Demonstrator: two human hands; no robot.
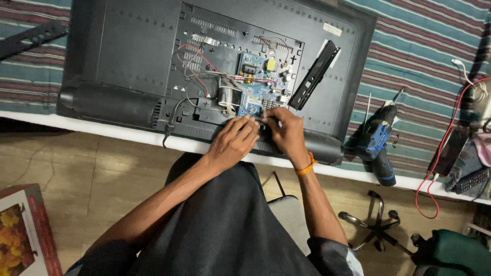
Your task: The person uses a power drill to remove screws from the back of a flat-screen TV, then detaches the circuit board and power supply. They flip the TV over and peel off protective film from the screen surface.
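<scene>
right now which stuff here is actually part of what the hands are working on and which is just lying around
In use:
- left hand and right hand, both at the near edge of the blue circuit board
- black television back, lying open on the striped cloth
- red and grey wires

Lying about:
- blue cordless drill
- loose black panel strip
- remote control

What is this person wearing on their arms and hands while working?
Both hands are bare, with no gloves. The right hand has an orange band around its wrist. The left hand wears nothing at the wrist. Both forearms are uncovered; dark sleeves end near the elbows.
</scene>
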